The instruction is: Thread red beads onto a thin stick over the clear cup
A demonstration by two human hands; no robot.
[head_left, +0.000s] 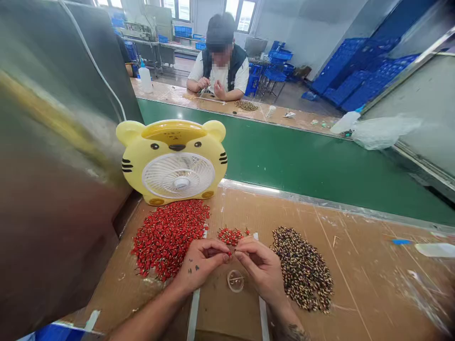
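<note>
While the left hand (204, 263) pinches a small red piece (229, 254) between thumb and forefinger, the right hand (261, 270) meets it with its fingertips drawn narrow; whether these grip anything cannot be told. The step in hand appears to be close fingertip work on that single piece, and the next move probably calls for a light, steady pinch. Between the wrists stands a small clear dish (234, 290) with a thin stick across it; its other contents are indistinct. Loose on the cardboard (355, 284), without containers, lie a large red heap (170, 237) at left, a dark-and-tan heap (304, 270) at right and a small red cluster (229, 235) just beyond the fingertips. Behind the large red heap stands a yellow fan (182, 183). Across the green surface (284, 161), a co-worker (222, 66) sits near a white bottle (145, 79), its contents hidden.
</note>
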